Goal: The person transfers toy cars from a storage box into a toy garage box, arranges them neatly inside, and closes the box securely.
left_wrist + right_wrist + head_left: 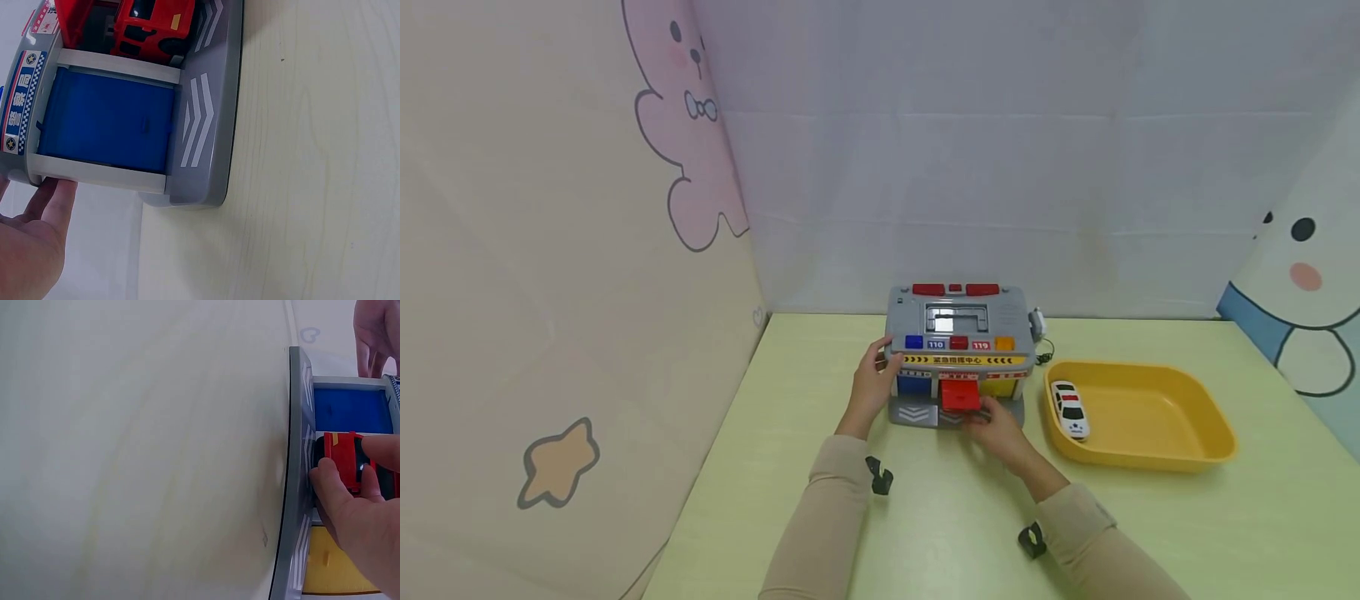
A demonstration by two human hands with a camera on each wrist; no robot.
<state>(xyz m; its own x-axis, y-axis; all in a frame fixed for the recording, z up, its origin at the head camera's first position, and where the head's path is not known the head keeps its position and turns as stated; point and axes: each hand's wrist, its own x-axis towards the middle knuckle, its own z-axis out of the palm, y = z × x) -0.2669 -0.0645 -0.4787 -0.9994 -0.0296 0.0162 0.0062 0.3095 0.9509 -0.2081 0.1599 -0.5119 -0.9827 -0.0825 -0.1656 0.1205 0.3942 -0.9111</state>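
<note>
A grey toy garage (957,321) with a raised red door (961,393) stands at the table's back. Its blue door (109,119) and yellow door (331,562) are down. A red toy truck (153,28) sits in the middle bay's opening, its front out on the grey ramp. My right hand (1000,433) grips that truck, fingers and thumb around its front in the right wrist view. At the garage's left side, my left hand (871,387) rests with fairly straight fingers against the side wall and front corner. The truck's rear is hidden inside the bay.
Right of the garage is a yellow tray (1142,462) with a white toy police car (1070,410) at its left end. A dark cord (1045,354) hangs by the garage's right side. Fabric walls (925,167) border the table.
</note>
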